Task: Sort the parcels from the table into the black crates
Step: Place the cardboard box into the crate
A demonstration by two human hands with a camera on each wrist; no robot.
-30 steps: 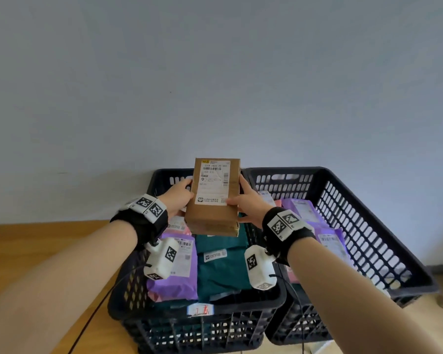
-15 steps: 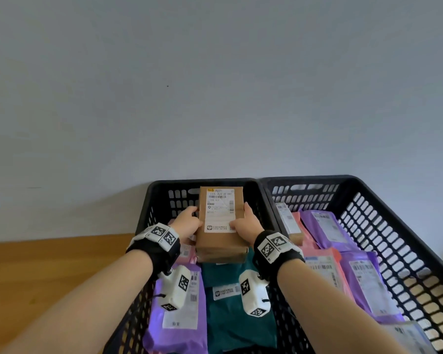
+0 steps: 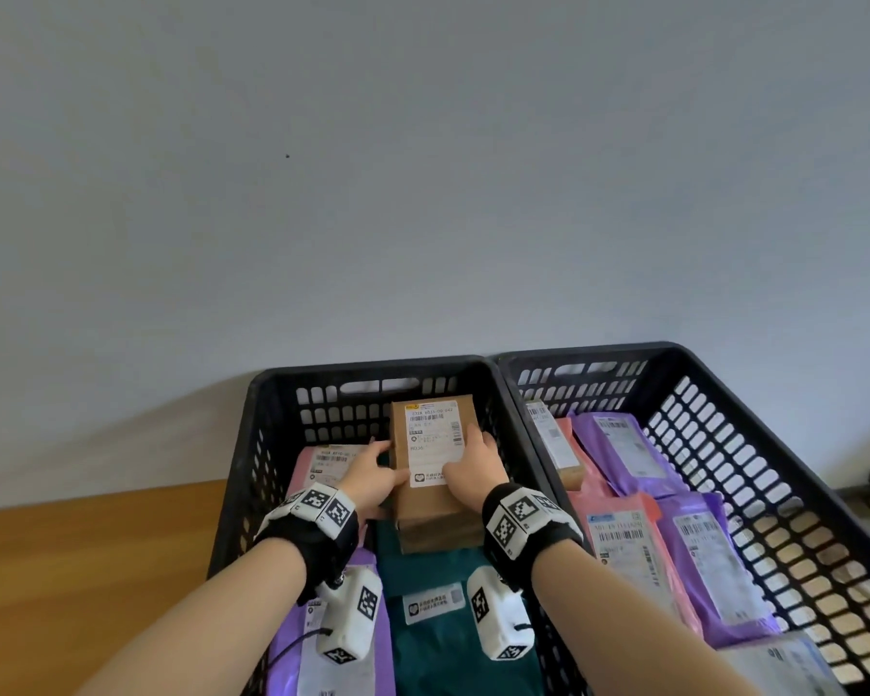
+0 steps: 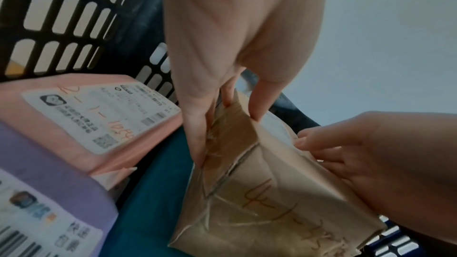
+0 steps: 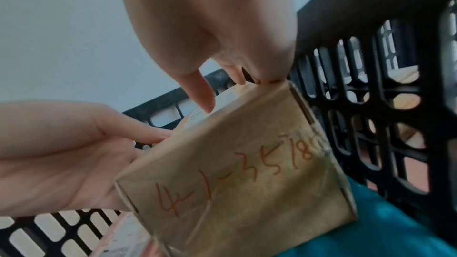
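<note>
Both hands — left (image 3: 372, 477), right (image 3: 473, 469) — clamp the box (image 3: 430, 474) by its sides, steadying it over the teal bag (image 3: 423, 570) near the left crate's (image 3: 372, 371) far wall, likely for setting down.

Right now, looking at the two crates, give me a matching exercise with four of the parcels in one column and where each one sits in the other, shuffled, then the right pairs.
Column one:
1. brown cardboard box
2. teal mailer
3. pink parcel
4. orange-pink mailer

Column two:
A. in the right crate, between purple mailers
B. held by the left hand and the right hand
C. far left corner of the left crate
D. under the box, in the middle of the left crate

Pairs: 1-B, 2-D, 3-C, 4-A
</note>
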